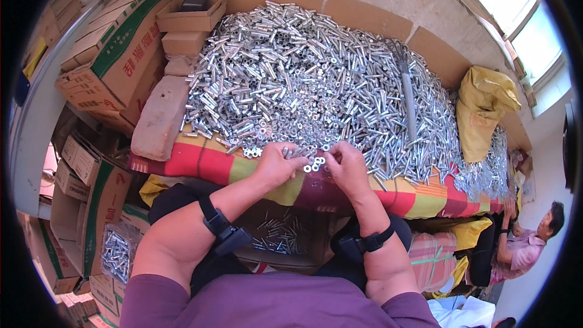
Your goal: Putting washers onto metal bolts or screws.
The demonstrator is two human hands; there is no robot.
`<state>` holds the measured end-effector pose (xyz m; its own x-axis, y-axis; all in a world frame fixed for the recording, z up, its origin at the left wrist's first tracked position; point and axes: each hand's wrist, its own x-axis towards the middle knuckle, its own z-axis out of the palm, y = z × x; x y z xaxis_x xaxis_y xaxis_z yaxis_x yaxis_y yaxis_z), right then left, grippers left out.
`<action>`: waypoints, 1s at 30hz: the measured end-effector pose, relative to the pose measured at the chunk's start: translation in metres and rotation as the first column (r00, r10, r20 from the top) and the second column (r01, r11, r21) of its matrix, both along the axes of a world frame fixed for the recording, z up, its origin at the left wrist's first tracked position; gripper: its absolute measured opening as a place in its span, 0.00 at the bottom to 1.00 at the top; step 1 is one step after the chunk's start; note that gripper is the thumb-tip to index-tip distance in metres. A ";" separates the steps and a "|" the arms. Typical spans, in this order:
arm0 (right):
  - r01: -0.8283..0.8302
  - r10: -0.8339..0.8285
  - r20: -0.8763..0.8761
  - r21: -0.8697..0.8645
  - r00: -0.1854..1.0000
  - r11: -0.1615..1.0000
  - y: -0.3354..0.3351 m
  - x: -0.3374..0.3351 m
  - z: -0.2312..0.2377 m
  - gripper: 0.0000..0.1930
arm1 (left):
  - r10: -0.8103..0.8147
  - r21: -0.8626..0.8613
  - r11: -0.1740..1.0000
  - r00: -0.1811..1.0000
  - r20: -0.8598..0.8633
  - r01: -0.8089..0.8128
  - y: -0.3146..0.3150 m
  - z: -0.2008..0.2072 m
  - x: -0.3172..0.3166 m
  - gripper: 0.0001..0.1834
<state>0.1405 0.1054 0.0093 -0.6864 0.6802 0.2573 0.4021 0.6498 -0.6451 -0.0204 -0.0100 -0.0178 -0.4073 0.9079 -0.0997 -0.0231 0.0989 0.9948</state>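
At the table's near edge, my left hand (278,164) is curled around several silver metal sleeve bolts (294,153), whose ends poke out past the thumb. My right hand (347,169) is just to the right, its thumb and finger pinched together beside a small group of flat washers (314,164). Whatever lies between those fingertips is too small to make out. Beyond both hands spreads a large heap of metal sleeves and bolts (267,67), with loose washers and nuts (303,112) at its near middle.
A checked cloth (206,161) covers the table. A brick-like block (159,118) and cartons (115,54) stand left. A metal bar (408,106) and a yellow sack (483,109) lie right. Below is an open box of bolts (282,237). Another person (525,252) works far right.
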 end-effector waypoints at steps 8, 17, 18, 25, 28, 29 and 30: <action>-0.136 -0.136 -0.414 -0.563 0.900 0.816 0.015 0.020 -0.006 0.05 | -0.054 -0.201 0.978 0.999 -0.003 0.052 0.001 0.001 0.001 0.05; -0.079 -0.166 -0.348 -0.592 0.923 0.802 0.003 0.027 -0.001 0.04 | -0.156 -0.061 0.984 0.972 0.176 0.169 0.021 0.022 0.027 0.04; -0.077 -0.154 -0.332 -0.587 0.931 0.806 0.003 0.027 -0.004 0.04 | -0.159 -0.062 0.983 0.971 0.178 0.172 0.022 0.022 0.028 0.04; -0.210 -0.154 -0.437 -0.675 0.886 0.707 -0.005 0.033 -0.001 0.02 | -0.176 -0.115 0.968 0.927 0.331 0.224 0.021 0.022 0.026 0.05; -0.178 0.067 -0.460 -0.204 0.885 0.963 -0.003 0.032 -0.009 0.03 | -0.165 -0.143 0.947 0.815 0.555 0.289 0.021 0.022 0.020 0.05; -0.178 0.066 -0.460 -0.205 0.886 0.963 -0.002 0.032 -0.010 0.03 | -0.162 -0.147 0.931 0.742 0.651 0.333 0.021 0.022 0.018 0.04; -0.190 0.098 -0.457 -0.158 0.884 0.969 -0.003 0.030 -0.008 0.04 | -0.161 -0.148 0.931 0.742 0.651 0.333 0.019 0.021 0.015 0.04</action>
<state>0.1709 0.1024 0.0010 -0.6256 0.6499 0.4316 -0.0437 0.5232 -0.8511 -0.0056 0.0093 0.0034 0.0581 0.8786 -0.4741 -0.5633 0.4209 0.7110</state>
